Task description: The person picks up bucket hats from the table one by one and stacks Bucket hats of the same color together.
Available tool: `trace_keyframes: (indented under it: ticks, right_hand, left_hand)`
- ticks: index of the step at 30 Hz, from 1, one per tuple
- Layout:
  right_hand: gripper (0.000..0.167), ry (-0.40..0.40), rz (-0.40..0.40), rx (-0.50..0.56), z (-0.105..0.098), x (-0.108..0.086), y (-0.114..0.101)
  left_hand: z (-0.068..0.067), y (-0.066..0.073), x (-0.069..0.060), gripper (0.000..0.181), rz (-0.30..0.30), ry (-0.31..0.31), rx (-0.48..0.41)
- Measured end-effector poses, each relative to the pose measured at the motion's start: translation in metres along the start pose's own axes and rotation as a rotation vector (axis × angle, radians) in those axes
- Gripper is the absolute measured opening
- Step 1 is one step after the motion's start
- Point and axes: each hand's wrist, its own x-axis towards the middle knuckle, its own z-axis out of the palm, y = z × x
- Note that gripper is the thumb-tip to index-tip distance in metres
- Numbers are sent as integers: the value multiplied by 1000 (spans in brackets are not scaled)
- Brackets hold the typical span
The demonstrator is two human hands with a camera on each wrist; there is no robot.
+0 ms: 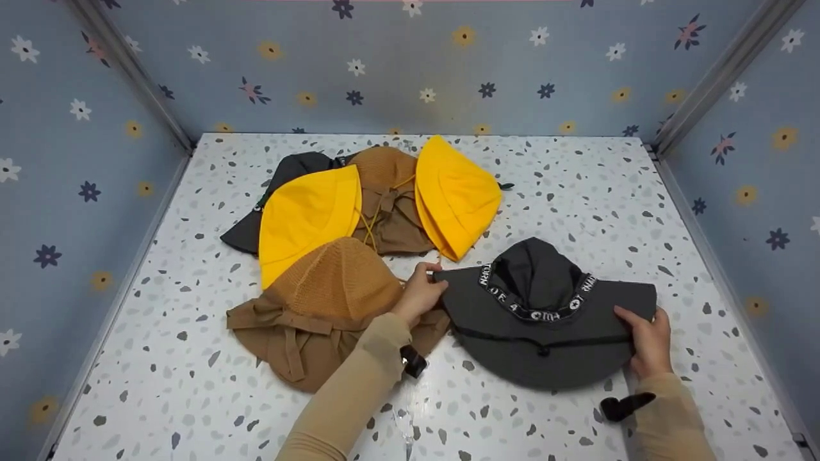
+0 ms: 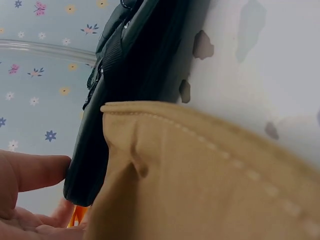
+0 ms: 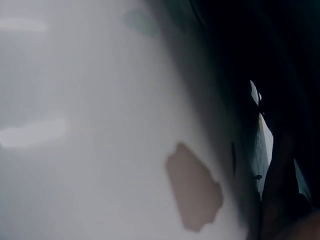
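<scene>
black hat (image 1: 541,301) at near right, over the speckled table (image 1: 711,384); contact with the surface cannot be told. left hand (image 1: 419,294) pinches its brim's left end; right hand (image 1: 650,342) grips the right end. just left, the near brown hat (image 1: 339,288) is partly covered by the left sleeve (image 1: 352,378). farther back, the left yellow hat (image 1: 311,214) and right yellow hat (image 1: 458,198) overlap the far brown hat (image 1: 397,221); the left 1 also hides much of the far black hat (image 1: 295,168). tan cloth (image 2: 200,175) blocks much of the left wrist view; the right wrist view is too dark for detail.
</scene>
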Motion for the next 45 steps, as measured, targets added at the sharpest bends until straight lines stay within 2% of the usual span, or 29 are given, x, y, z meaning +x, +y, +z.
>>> trace_keyframes:
  ticks: [3, 8, 12, 17, 24, 29, 39, 45]
  right_hand:
    - [66, 4, -21, -28, 1, 1, 0]
    - [85, 17, -59, -124, 2, 2, 1]
    - [91, 38, -83, -155, 2, 3, 0]
    - [88, 51, -98, -178, 3, 1, -2]
    - [92, 80, -80, -257, 3, 1, -4]
    - [91, 79, -92, -296, 3, 2, -6]
    - [84, 58, -167, -442, 1, 4, -5]
    - [83, 84, -182, -509, 3, 4, -4]
  left_hand:
    - [-1, 0, 0, 37, 2, 11, -14]
    - [-2, -2, 0, 43, 30, -10, 8]
    - [-2, -1, -1, 44, 39, -24, 31]
    - [-2, -1, -1, 44, 60, -22, 49]
    - [-2, -2, -2, 41, 26, -18, 88]
    - [-2, -2, -3, 40, 37, -4, 98]
    - [0, -1, -4, 38, 35, 6, 176]
    - [0, -3, -3, 35, 70, 23, 212]
